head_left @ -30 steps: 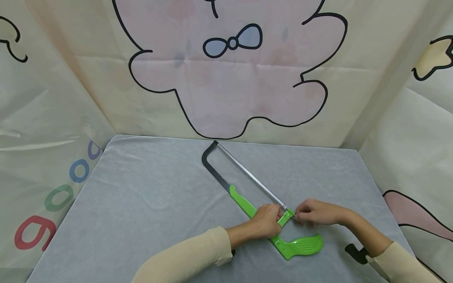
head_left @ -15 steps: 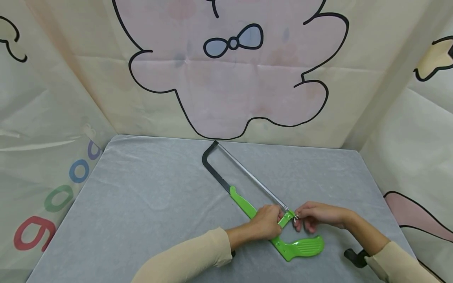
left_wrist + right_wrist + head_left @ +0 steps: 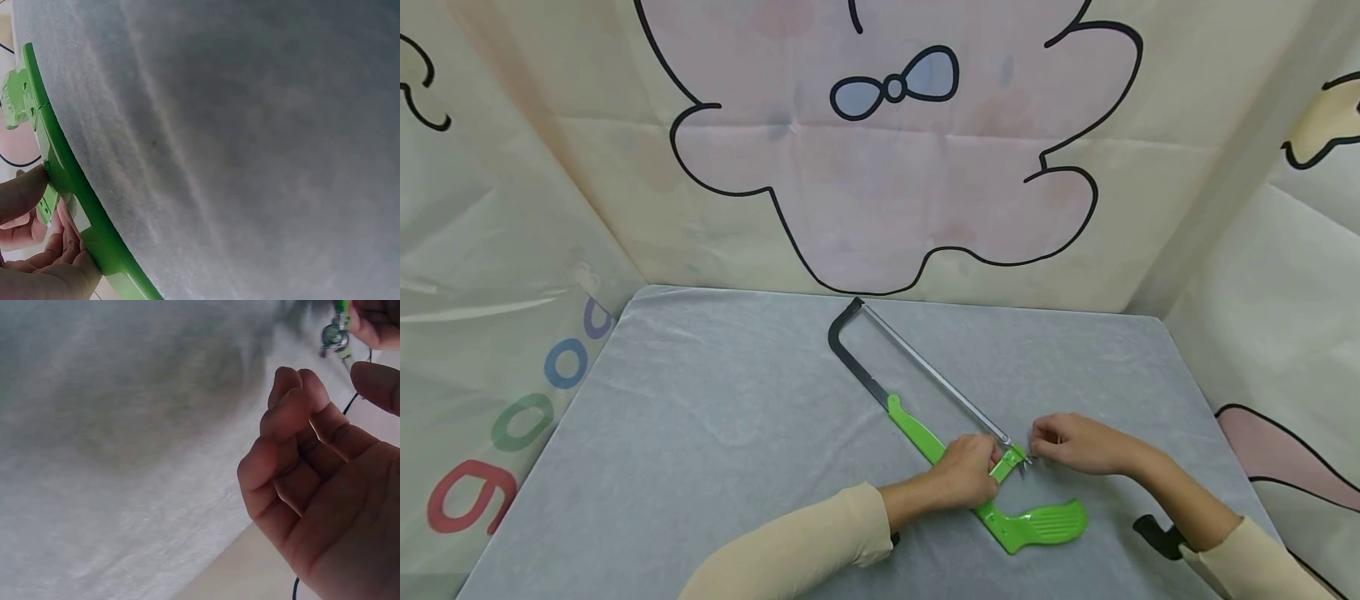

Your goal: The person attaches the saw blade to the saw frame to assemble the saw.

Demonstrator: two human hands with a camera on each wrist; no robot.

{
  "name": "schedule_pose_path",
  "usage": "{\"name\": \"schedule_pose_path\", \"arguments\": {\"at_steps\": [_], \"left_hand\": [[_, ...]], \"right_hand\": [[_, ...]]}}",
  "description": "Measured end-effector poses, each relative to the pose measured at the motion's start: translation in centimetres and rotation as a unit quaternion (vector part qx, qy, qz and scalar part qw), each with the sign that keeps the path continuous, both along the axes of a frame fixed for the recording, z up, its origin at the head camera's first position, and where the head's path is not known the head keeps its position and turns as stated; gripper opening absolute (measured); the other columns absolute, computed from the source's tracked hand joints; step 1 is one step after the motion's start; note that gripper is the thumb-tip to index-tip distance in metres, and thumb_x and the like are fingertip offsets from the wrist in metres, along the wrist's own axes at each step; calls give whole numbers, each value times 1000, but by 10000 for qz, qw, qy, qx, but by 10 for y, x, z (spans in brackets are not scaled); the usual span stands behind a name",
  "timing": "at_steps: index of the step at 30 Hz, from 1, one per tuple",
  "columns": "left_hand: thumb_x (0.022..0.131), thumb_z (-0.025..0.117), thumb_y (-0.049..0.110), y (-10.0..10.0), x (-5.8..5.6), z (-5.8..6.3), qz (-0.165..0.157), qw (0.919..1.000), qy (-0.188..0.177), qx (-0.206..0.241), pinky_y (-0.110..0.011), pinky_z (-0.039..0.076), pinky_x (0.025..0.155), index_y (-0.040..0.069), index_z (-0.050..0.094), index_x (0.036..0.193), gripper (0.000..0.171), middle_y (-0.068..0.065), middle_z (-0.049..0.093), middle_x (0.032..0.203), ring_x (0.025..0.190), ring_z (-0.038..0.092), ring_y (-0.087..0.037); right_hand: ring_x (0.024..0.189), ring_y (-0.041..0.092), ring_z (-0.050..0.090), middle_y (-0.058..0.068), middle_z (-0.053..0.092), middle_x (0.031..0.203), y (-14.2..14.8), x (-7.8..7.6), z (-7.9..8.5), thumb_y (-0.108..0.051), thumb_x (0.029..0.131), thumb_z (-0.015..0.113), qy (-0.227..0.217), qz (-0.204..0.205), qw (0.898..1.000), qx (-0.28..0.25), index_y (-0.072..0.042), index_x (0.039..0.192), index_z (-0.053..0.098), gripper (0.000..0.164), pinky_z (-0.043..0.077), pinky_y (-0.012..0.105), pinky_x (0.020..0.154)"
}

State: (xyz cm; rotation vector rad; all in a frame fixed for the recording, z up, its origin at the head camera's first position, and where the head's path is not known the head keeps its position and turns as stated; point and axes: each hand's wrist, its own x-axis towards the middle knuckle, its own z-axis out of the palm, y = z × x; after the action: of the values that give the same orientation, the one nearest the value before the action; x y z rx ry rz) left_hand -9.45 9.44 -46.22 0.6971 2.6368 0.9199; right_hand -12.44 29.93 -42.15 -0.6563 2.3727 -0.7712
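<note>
A hacksaw [image 3: 916, 429] with a green handle, dark bowed frame and silver blade lies slantwise on the grey cloth. My left hand [image 3: 967, 471] grips its green frame near the blade's handle-end mount; the left wrist view has the thumb and fingers [image 3: 59, 272] around that part. At the mount's outer end sits a small metal wing nut [image 3: 1026, 463], which the right wrist view shows as a round shiny piece. Just right of it hovers my right hand [image 3: 1086, 443], fingers bent loosely and thumb apart, with nothing between them [image 3: 340, 481].
Grey cloth [image 3: 730, 433] covers the table, whose back edge meets a printed fabric wall [image 3: 880, 200]. Similar fabric walls stand at left and right. A black device [image 3: 1157, 537] sits at the right wrist.
My right fingers turned at the wing nut, then drew back slightly to the right, leaving the nut in plain sight. The left hand and hacksaw stay nearly still.
</note>
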Motion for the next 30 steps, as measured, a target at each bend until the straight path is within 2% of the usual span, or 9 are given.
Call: {"name": "schedule_pose_path", "arguments": {"at_steps": [3,7,14,17,30], "left_hand": [[60,68,0,0,0,0,-15,10000,-78,53,-16,33,52,15,58,74,23,11,44,62,59,44,-3],[60,68,-1,0,0,0,-19,9998,-176,87,-16,34,51,14,58,74,23,11,44,61,58,44,-4],[60,68,-1,0,0,0,-17,9999,-131,86,-16,34,52,15,58,74,23,10,45,61,58,44,-4],[61,69,-1,0,0,1,-10,9999,-142,88,-16,34,52,15,57,74,23,10,45,61,58,44,-4],[61,69,1,1,-2,-4,6,10000,-88,40,-15,33,51,16,58,74,22,12,45,61,58,44,-3]], "right_hand": [[52,1,39,-11,44,60,-6,4,6,-23,88,59,475,16,9984,297,-15,74,55,16,35,21,47],[51,0,38,-12,43,58,-11,10,10,-33,82,66,1104,34,9906,802,-21,70,51,23,34,20,47],[52,2,38,-13,43,60,-16,17,6,-36,71,74,1899,184,9730,1298,-20,68,52,27,33,21,48],[53,2,38,-13,44,60,-17,19,4,-36,69,75,2074,166,9673,1447,-20,68,52,28,33,22,49],[49,3,35,-13,40,56,-24,23,2,-35,68,76,2337,-86,9599,1548,-19,64,51,30,30,23,44]]}}
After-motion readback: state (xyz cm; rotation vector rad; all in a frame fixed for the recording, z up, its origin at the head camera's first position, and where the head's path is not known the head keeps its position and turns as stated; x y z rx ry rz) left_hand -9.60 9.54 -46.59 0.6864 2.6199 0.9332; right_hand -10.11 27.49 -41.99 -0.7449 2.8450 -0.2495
